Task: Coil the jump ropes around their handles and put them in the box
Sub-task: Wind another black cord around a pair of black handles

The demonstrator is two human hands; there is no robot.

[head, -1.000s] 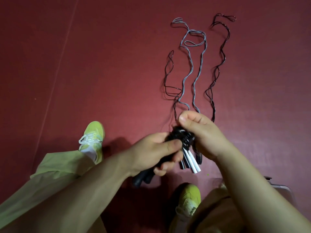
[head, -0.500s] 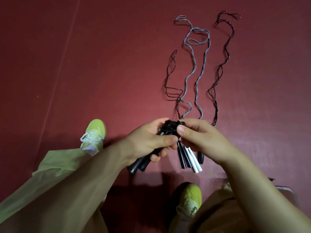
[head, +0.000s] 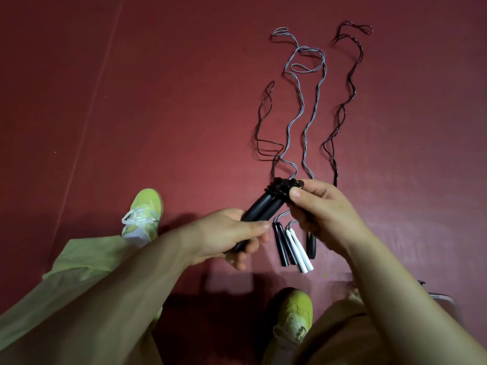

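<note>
The left hand (head: 224,238) has slid down the paired black handles (head: 259,209), gripping their lower end. The right hand (head: 324,206) pinches the rope coil (head: 283,186) on their top, probably mid-wrap. Three ropes (head: 303,106) lie uncoiled on the floor (head: 131,101).

a dark red floor (head: 131,101) is seen, crossed by a faint straight seam at the left. three wavy ropes are laid out on it: a grey rope (head: 303,101) in the middle, a short black rope (head: 264,111) to its left and a longer black rope (head: 345,101) to its right. black handles (head: 280,245) and white handles (head: 299,250) lie side by side. two yellow-green shoes (head: 147,209) are planted on it.
</note>
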